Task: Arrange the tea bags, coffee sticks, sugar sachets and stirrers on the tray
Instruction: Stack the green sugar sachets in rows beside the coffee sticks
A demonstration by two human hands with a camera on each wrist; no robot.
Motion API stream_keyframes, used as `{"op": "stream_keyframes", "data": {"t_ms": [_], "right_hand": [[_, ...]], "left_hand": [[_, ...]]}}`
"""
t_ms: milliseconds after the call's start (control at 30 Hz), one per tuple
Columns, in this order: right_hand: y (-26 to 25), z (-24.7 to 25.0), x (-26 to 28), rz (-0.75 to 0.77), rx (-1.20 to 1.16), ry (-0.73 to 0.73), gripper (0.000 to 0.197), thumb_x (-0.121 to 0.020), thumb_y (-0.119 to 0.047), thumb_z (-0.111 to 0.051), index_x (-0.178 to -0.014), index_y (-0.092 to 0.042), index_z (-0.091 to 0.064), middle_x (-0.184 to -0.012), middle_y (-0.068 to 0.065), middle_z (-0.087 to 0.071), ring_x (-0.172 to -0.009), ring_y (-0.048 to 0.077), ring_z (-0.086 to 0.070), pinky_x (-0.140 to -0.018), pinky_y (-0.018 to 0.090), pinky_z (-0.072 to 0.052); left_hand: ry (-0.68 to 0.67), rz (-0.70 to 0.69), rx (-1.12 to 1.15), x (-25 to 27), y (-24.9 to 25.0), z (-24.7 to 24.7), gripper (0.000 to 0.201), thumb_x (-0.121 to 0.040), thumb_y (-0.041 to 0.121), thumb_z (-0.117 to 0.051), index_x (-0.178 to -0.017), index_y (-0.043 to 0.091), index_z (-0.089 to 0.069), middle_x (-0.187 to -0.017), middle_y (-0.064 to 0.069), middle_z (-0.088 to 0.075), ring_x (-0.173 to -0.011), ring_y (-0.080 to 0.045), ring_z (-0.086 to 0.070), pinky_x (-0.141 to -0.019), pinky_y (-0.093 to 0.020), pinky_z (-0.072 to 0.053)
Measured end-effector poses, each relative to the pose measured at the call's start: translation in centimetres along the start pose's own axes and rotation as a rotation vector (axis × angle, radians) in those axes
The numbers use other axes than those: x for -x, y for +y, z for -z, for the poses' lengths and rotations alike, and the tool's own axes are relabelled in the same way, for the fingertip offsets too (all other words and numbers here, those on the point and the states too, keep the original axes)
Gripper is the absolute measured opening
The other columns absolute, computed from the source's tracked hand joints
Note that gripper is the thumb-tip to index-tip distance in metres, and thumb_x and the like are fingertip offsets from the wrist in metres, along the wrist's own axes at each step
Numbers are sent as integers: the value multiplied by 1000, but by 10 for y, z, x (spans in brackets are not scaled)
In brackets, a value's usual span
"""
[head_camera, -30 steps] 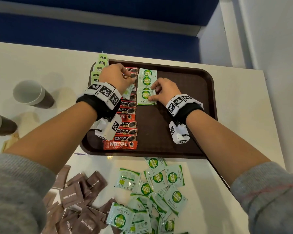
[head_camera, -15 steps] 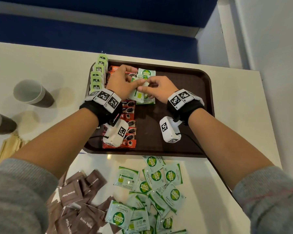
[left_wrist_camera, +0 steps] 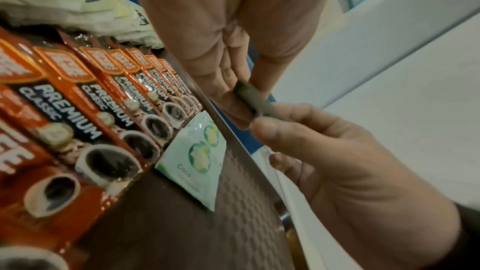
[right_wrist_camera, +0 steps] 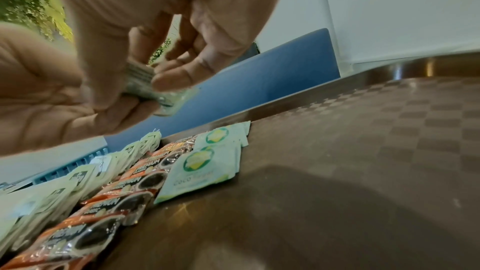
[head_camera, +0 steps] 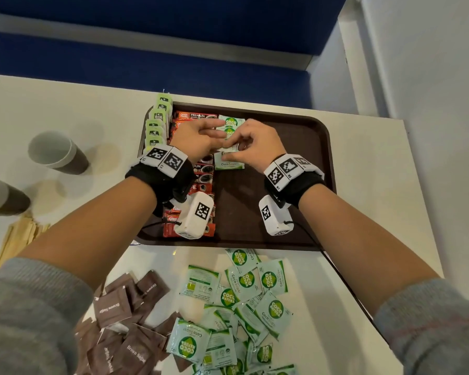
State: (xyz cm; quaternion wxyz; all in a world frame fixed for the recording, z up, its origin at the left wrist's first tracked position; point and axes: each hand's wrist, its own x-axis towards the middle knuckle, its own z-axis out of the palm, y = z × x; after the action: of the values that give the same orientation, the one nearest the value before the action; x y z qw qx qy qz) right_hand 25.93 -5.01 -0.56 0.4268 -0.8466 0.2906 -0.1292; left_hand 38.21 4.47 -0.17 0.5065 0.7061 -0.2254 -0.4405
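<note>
Above the far left part of the brown tray (head_camera: 282,185) my two hands meet. My left hand (head_camera: 220,139) pinches a thin stack of green-and-white coco sugar sachets (head_camera: 232,148), and my right hand (head_camera: 234,144) pinches its other end. The left wrist view shows that stack (left_wrist_camera: 253,98) edge-on; in the right wrist view it (right_wrist_camera: 148,87) sits between my fingers. Below, a few coco sachets (head_camera: 230,165) lie in a column on the tray. Beside them runs a row of red coffee sticks (head_camera: 205,169), then green tea bags (head_camera: 157,123) along the left rim.
On the white table near me lie loose coco sugar sachets (head_camera: 244,301) and brown sugar sachets (head_camera: 125,334). Wooden stirrers (head_camera: 19,239) and two paper cups (head_camera: 54,152) (head_camera: 0,196) are at the left. The tray's right half (right_wrist_camera: 389,130) is bare.
My right hand lifted off the sachet it pressed on the tray and met my left hand. Both now hold the sachet stack above the column.
</note>
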Motion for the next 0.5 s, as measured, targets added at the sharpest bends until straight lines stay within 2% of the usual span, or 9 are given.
{"op": "stream_keyframes", "data": {"t_ms": [67, 133, 200, 267, 333, 400, 467, 500], "right_hand": [[0, 6, 2, -17, -12, 5, 32, -62, -31, -86, -88, -16, -73, -90, -5, -56, -73, 8, -52, -66, 16, -45], [3, 10, 1, -71, -54, 127, 27, -72, -34, -79, -95, -20, -71, -98, -1, -60, -77, 6, -52, -70, 17, -46], [7, 13, -2, -143, -109, 193, 23, -83, -29, -69, -104, -19, -68, -100, -1, -63, -79, 3, -54, -79, 25, -53], [8, 14, -5, -205, -123, 112, 25, -86, -25, -67, -109, -16, -67, -92, -5, -64, -76, 3, -57, -83, 32, -55], [6, 13, -5, -224, -136, -5, 26, -84, -23, -69, -108, -13, -68, -84, -2, -65, -76, 9, -61, -80, 33, -56], [5, 11, -4, -238, -162, -63, 22, -81, -19, -73, -100, -10, -68, -84, 8, -67, -76, 19, -64, -75, 33, -56], [5, 9, -2, -245, -199, -71, 12, -78, -16, -75, -85, -16, -66, -79, 6, -66, -73, 21, -64, -73, 34, -57], [5, 9, -2, -251, -209, -70, 13, -78, -14, -75, -81, -19, -63, -77, 4, -64, -73, 20, -63, -72, 34, -57]], "left_hand": [[32, -68, -93, 0, -1, 6, 55, -76, -5, -69, -126, 14, -55, -108, -1, -65, -102, -14, -63, -88, -33, -54], [19, -93, -143, 0, -2, 10, 61, -76, -2, -72, -131, 16, -52, -103, 6, -65, -98, -9, -64, -85, -30, -55], [-35, -75, -124, 1, -2, 13, 62, -76, -2, -73, -132, 17, -50, -100, -1, -67, -97, -15, -67, -87, -35, -55], [-64, -70, -117, 2, -2, 13, 63, -76, -1, -74, -131, 17, -50, -101, -15, -67, -97, -22, -68, -89, -37, -55], [-84, -78, -131, 3, -2, 12, 63, -76, 0, -74, -132, 17, -50, -98, -15, -66, -94, -23, -68, -88, -35, -55], [-83, -92, -182, 3, -3, 11, 59, -78, 4, -73, -131, 17, -51, -93, -7, -65, -90, -18, -67, -85, -30, -55], [-71, -108, -242, 4, -5, 11, 52, -80, 10, -74, -127, 19, -54, -92, -2, -65, -87, -14, -65, -82, -27, -54], [-63, -116, -272, 3, -7, 12, 47, -80, 14, -73, -124, 21, -56, -91, -1, -65, -86, -13, -65, -82, -26, -53]]}}
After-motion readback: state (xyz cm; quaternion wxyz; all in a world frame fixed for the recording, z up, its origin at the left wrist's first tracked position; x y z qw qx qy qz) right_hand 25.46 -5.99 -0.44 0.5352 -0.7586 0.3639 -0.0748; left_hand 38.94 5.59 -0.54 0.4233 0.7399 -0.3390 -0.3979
